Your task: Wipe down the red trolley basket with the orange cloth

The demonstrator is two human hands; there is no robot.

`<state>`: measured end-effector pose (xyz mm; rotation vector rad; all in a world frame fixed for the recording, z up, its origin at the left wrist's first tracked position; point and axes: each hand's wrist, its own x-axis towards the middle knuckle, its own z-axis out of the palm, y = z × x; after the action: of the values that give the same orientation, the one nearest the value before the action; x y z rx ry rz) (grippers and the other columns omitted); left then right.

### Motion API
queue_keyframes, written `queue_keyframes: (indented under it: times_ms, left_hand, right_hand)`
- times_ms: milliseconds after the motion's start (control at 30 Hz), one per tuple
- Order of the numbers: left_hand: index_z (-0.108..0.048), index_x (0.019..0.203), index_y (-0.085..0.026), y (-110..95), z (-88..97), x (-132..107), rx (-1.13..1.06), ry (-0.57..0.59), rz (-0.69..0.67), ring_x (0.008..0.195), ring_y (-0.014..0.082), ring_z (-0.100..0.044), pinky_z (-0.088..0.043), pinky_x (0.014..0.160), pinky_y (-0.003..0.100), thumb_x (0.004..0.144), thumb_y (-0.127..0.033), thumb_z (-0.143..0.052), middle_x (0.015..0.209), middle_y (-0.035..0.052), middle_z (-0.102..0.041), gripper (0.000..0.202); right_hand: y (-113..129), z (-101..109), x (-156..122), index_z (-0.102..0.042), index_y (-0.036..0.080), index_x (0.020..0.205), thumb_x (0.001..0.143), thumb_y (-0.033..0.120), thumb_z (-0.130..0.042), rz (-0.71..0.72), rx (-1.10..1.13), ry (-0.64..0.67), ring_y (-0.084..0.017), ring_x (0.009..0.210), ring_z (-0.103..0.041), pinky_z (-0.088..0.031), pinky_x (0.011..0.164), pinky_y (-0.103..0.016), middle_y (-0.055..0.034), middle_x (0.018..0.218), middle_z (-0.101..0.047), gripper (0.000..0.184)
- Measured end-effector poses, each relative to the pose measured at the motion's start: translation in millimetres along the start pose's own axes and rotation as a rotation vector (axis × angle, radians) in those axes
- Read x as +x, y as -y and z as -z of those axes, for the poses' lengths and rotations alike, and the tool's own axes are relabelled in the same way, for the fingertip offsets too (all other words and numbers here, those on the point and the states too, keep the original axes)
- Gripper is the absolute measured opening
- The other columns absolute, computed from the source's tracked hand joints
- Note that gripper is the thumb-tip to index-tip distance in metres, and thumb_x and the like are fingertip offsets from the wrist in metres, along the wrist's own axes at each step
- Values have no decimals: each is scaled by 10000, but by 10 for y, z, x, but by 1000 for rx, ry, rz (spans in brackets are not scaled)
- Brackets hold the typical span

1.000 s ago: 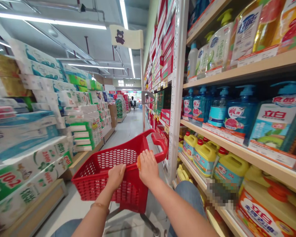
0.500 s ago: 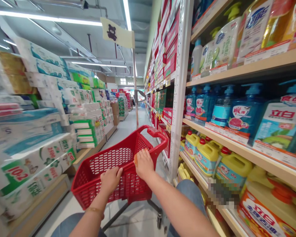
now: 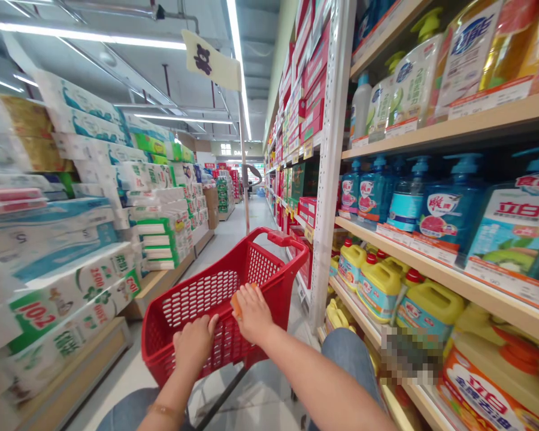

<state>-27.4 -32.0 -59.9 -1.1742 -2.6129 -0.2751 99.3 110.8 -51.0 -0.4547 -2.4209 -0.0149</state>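
A red shopping cart (image 3: 193, 297) with perforated basket walls stands in front of me in the aisle, turned at an angle. My left hand (image 3: 194, 342) is closed over the near rim of the basket, its thumb along the edge. To its right, my right hand (image 3: 253, 312) presses a small orange cloth (image 3: 236, 305) against the same rim. Most of the cloth is hidden under the fingers, so its full shape does not show. Inside the part of the basket I can see, no goods show.
Yellow detergent jugs (image 3: 379, 287) and blue pump bottles (image 3: 444, 200) line the shelves close on my right. Stacked tissue packs (image 3: 72, 299) border the aisle on the left. A pole with a bear flag (image 3: 212, 60) rises beyond the cart, where the aisle floor (image 3: 229, 230) runs back.
My right hand has slid left and a little down along the rim with the orange cloth. My left hand has shifted slightly left and down. The cart's left end has swung right.
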Motion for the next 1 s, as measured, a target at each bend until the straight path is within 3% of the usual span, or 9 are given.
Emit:
queue_keyframes:
  times_ms: [100, 233, 300, 467, 600, 667, 733, 867, 1000]
  left_hand:
    - [-593, 906, -211, 53, 12, -22, -109, 63, -129, 900, 239, -633, -410, 740, 349, 939, -481, -201, 929, 84, -695, 478]
    - [-614, 913, -208, 158, -35, -71, -144, 211, -38, 826, 238, -665, -430, 677, 325, 925, -544, -178, 877, 102, -711, 551]
    - [-613, 949, -203, 92, -78, -95, -108, 240, -9, 790, 252, -675, -432, 653, 332, 920, -569, -157, 842, 107, -715, 586]
    - [-593, 953, -208, -144, -161, -133, -117, 165, -119, 799, 227, -668, -423, 641, 307, 942, -520, -156, 869, 86, -709, 537]
    - [-602, 829, -215, -70, -244, -171, -185, 39, -363, 794, 209, -622, -409, 741, 333, 946, -497, -212, 797, 59, -674, 495]
    - [-605, 775, -214, -48, -304, -191, -217, -40, -414, 795, 213, -593, -396, 772, 353, 939, -498, -249, 784, 59, -652, 484]
    - [-607, 779, -212, -75, -359, -203, -258, -92, -421, 794, 211, -572, -389, 771, 360, 942, -474, -264, 794, 57, -638, 462]
    - [-598, 898, -220, -102, -401, -187, -361, -69, -548, 840, 191, -548, -385, 786, 347, 957, -415, -262, 880, 47, -632, 394]
    - [-579, 917, -230, -33, -401, -138, -373, -58, -619, 864, 184, -520, -366, 854, 357, 947, -430, -307, 902, 32, -608, 339]
  right_hand:
    - [-89, 7, -17, -434, 148, 1370, 944, 393, -405, -22, 5, 20, -202, 1377, -266, -150, 1153, -406, -85, 1439, -418, 492]
    - [-261, 35, 28, -459, 113, 1349, 943, 359, -406, -215, -18, 17, -230, 1377, -271, -148, 1150, -441, -118, 1430, -423, 477]
    - [-232, 0, -18, -451, 109, 1354, 942, 360, -411, -224, -8, 25, -231, 1381, -260, -154, 1150, -438, -120, 1437, -413, 484]
    - [-165, -52, -204, -416, 171, 1382, 957, 426, -380, -22, 70, 65, -188, 1383, -257, -174, 1150, -395, -67, 1453, -400, 497]
    - [-308, -34, -182, -464, 193, 1348, 963, 385, -380, -136, 51, 51, -198, 1355, -320, -199, 1137, -428, -74, 1415, -453, 439]
    - [-299, -66, -181, -467, 176, 1346, 953, 374, -401, -214, 33, 23, -216, 1359, -314, -213, 1130, -444, -95, 1419, -445, 445]
    - [-225, -106, -226, -460, 166, 1349, 946, 386, -412, -199, 49, 15, -221, 1367, -296, -215, 1132, -438, -99, 1426, -434, 462]
    - [-172, -64, -336, -496, 202, 1302, 936, 414, -438, -26, 125, 52, -197, 1351, -321, -183, 1148, -409, -57, 1371, -502, 427]
    - [-342, 45, -312, -536, 229, 1228, 942, 343, -427, -135, 96, 49, -194, 1303, -390, -208, 1132, -443, -44, 1276, -573, 327]
